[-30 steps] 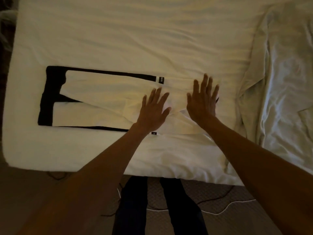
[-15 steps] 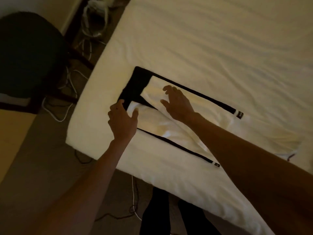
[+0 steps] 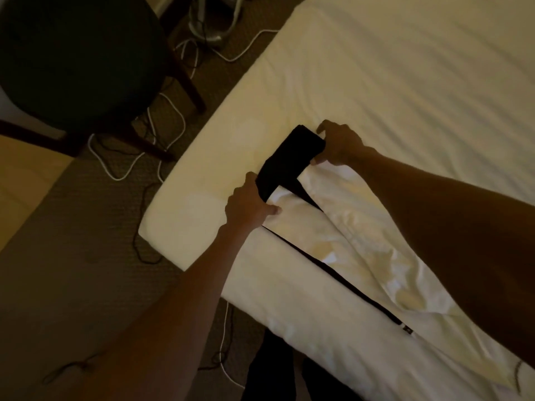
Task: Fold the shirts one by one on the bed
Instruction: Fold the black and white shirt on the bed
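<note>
A white shirt (image 3: 341, 241) with black trim lies folded into a long narrow strip near the left corner of the white bed (image 3: 405, 82). Its far end is a broad black band (image 3: 289, 160). My left hand (image 3: 249, 204) grips the near corner of that black end, fingers curled under the cloth and thumb on top. My right hand (image 3: 338, 143) pinches the far corner of the same black band. My right forearm hides part of the shirt's right side.
A dark round chair (image 3: 75, 53) with wooden legs stands on the carpet left of the bed. White and black cables (image 3: 162, 125) trail across the floor beside the bed corner. My dark trouser legs (image 3: 275, 371) stand at the bed's near edge.
Both hands left the shirt's middle, where they lay flat, and moved to its black end. They now grip its two corners. The view has swung left toward the bed corner.
</note>
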